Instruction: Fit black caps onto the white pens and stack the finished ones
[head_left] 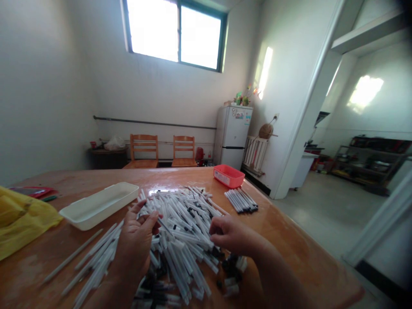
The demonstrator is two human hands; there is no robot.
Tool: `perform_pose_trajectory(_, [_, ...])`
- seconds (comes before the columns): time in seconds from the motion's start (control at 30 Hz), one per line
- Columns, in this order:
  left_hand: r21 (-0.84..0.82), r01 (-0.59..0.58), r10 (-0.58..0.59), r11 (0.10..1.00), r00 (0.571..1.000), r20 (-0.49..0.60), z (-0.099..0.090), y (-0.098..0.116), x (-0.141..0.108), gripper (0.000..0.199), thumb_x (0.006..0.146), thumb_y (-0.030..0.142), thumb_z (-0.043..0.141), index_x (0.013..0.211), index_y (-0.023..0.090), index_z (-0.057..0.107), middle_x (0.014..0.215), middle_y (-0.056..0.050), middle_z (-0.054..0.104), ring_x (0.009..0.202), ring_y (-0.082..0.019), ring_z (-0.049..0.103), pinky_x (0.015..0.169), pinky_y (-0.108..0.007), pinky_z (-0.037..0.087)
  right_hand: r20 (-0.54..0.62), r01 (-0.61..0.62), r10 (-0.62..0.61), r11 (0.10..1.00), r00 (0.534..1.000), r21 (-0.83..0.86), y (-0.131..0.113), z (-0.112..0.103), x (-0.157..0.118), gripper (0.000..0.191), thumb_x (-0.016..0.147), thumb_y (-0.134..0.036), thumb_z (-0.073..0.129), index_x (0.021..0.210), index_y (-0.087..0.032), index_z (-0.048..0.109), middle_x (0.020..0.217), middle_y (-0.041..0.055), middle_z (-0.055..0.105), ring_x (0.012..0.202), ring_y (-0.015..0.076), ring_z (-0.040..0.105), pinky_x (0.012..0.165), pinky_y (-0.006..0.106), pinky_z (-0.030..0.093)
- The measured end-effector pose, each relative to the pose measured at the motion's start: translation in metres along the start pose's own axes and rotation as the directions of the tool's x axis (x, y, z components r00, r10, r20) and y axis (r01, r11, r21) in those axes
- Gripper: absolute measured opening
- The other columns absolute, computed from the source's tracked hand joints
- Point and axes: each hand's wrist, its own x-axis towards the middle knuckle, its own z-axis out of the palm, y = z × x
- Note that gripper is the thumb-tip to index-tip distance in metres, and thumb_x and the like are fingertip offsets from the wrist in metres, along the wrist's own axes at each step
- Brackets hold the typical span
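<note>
A large heap of whitish translucent tubes (183,219), some with black ends, covers the middle of the wooden table. Over its left side, my left hand (138,236) pinches a thin pen tube (165,227) between thumb and fingers. My right hand (228,234) is at the heap's right side with its fingers curled closed; what they hold, if anything, is hidden. More loose tubes (93,257) lie left of my left hand. A row of pens with black ends (240,201) lies side by side at the right. Small black and clear pieces (233,270) are below my right hand.
An empty cream tray (99,206) stands at the left, beside a yellow plastic bag (25,221). Towards the far right edge of the table (289,240) is a red basket (228,176). Two wooden chairs (143,150) and a fridge (233,135) are beyond the table.
</note>
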Motion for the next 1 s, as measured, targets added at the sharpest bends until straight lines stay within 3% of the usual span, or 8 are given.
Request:
perform_pose_trajectory(0.13, [0.006,0.014,-0.014,1.000,1.000,-0.010,0.000,0.001,0.000,0.067,0.072,0.031,0.077,0.134,0.026,0.050,0.075,0.003,0.066,0.059,-0.011,0.054,0.054,-0.021,0.042,-0.018,-0.087,0.086,0.994,0.996,-0.070,0.010,-0.008,-0.002,0.011,0.074,-0.020,0.062,0.083,-0.017,0.067,0.075,-0.0013,0.062,0.066,0.0111,0.052,0.054,0.020,0.031])
perform_pose_trajectory(0.33, [0.011,0.012,-0.012,1.000,1.000,-0.001,0.000,0.000,0.000,0.067,0.073,0.032,0.077,0.134,0.026,0.051,0.075,0.004,0.065,0.059,-0.011,0.054,0.053,-0.021,0.043,0.176,-0.169,0.192,0.976,0.965,-0.137,0.024,-0.015,-0.007,0.012,0.070,-0.023,0.066,0.080,-0.018,0.070,0.069,-0.0030,0.063,0.060,0.0103,0.052,0.051,0.021,0.029])
perform_pose_trajectory(0.63, [0.007,0.034,-0.034,0.999,0.999,-0.017,0.001,0.003,0.000,0.066,0.071,0.032,0.078,0.131,0.027,0.053,0.078,0.004,0.065,0.061,-0.010,0.055,0.054,-0.020,0.043,0.220,-0.152,0.188,0.973,0.957,-0.171,0.021,-0.016,-0.010,0.016,0.070,-0.025,0.065,0.083,-0.020,0.073,0.074,-0.0025,0.067,0.063,0.0113,0.057,0.051,0.020,0.032])
perform_pose_trajectory(1.0, [0.000,0.051,-0.051,0.999,0.998,-0.028,0.001,0.006,-0.001,0.066,0.070,0.031,0.078,0.131,0.027,0.052,0.078,0.003,0.066,0.060,-0.010,0.055,0.055,-0.021,0.043,0.272,-0.121,0.237,0.915,0.933,-0.384,0.001,-0.009,-0.008,0.022,0.067,-0.033,0.070,0.085,-0.023,0.076,0.080,0.0003,0.072,0.067,0.0141,0.058,0.052,0.022,0.032])
